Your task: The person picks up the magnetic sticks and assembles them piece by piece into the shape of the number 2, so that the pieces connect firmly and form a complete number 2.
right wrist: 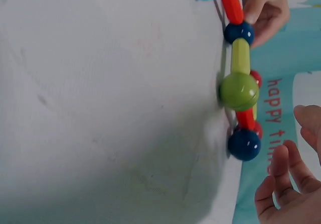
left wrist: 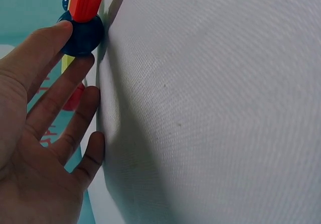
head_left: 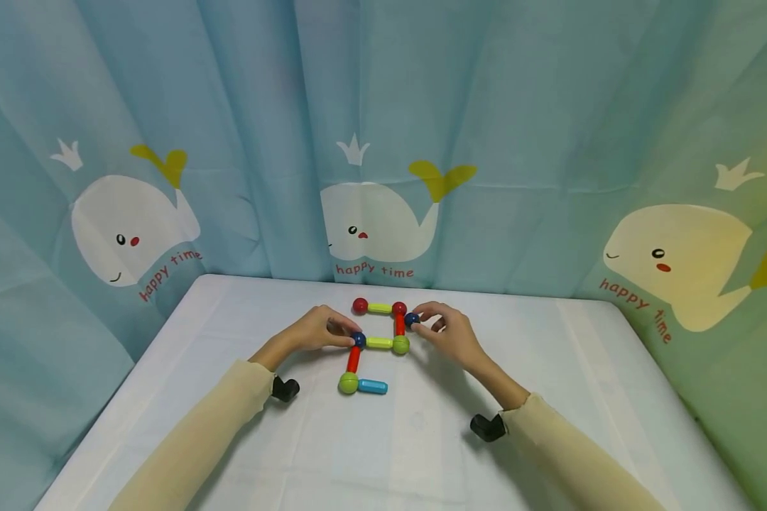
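Note:
Magnetic balls and rods form a zigzag figure on the table. My left hand (head_left: 322,328) pinches a dark blue ball (head_left: 358,340) at the left between thumb and fingertips. From that ball a yellow-green rod (head_left: 379,343) runs to a green ball (head_left: 400,345), and a red rod (head_left: 354,360) leads down to another green ball (head_left: 348,383) with a light blue rod (head_left: 373,387). A second dark blue ball (right wrist: 244,144) lies beside the upper right red rod (head_left: 400,325). Around it, my right hand (head_left: 450,332) has loosely bent fingers, with a gap to the ball in the right wrist view.
At the figure's top, a yellow-green rod (head_left: 380,308) joins two red balls, the left one (head_left: 360,306) near my left fingers. The white table (head_left: 550,369) ends at a blue curtain (head_left: 518,142) with whale prints. Both wrists carry black devices (head_left: 488,428).

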The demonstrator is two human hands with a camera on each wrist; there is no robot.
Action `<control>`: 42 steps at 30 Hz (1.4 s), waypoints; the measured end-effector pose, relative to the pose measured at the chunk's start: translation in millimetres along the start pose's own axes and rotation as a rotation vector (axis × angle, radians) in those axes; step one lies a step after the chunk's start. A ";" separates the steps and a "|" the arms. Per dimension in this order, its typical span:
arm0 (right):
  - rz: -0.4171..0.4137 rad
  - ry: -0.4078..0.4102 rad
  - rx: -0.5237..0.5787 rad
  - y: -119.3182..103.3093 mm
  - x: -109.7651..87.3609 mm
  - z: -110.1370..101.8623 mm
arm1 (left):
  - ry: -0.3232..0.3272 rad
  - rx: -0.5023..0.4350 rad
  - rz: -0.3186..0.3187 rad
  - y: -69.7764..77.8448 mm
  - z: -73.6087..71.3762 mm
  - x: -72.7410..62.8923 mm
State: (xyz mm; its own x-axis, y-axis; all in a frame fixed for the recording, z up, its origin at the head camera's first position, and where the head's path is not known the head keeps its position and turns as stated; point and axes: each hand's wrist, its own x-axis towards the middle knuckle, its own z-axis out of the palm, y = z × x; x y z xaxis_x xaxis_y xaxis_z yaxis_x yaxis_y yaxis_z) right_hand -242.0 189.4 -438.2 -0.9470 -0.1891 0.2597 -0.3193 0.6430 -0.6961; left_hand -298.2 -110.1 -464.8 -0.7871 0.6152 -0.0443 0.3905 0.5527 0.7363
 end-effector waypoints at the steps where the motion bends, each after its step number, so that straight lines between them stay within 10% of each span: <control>1: 0.006 -0.002 -0.005 1.7 0.9 -0.1 | 0.000 0.002 -0.002 -0.1 0.0 0.1; 24: 0.252 -0.016 -0.051 25.0 24.9 27.2 | 0.000 0.003 0.004 -0.5 -0.2 -1.0; 42: 0.253 -0.036 -0.032 26.0 25.8 25.4 | 0.000 0.012 0.004 1.6 -0.8 -0.5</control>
State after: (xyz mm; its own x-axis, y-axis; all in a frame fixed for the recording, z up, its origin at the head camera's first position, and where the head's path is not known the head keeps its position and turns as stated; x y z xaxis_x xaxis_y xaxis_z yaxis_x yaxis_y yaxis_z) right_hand -275.6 182.4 -466.6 -0.9974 -0.0456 0.0555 -0.0716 0.6961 -0.7144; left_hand -297.5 -110.0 -463.1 -0.7856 0.6173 -0.0414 0.3992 0.5569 0.7284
